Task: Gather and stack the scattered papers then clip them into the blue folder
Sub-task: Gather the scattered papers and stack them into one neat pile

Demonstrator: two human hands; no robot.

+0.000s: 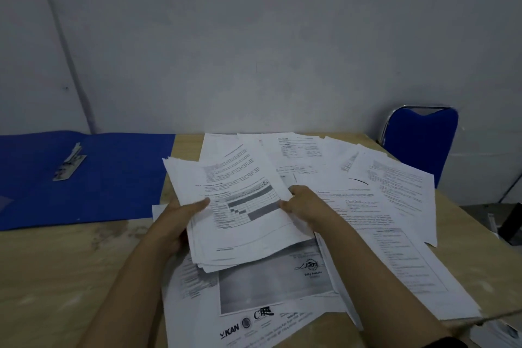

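Nearest: sheet w/ logos [245, 325] lying flat on the wooden worktop [70, 277], its near edge hanging toward the person, partly covered by the papers above it. Left hand [180, 215] gripping the left edge of a gathered stack of papers [243, 223], thumb on top, fingers curling underneath; stack is tilting up off the worktop, edges not squared. Right hand [302, 203] pinching the stack's right edge at mid-height; both grips clenched on the stack. Top sheet showing text lines and a shaded table. To the right, scattered papers [395, 206] lying loose and overlapping on the worktop, reaching the right edge; more sheets fanning out behind the stack toward the wall. Far left: blue folder [113, 178] lying open and flat on the worktop, well apart from the hands, w/ a metal clip [69, 162] lying on its left half. Far right, beyond the worktop corner: blue chair [421, 144] w/ chrome frame standing against the grey wall [254, 37].
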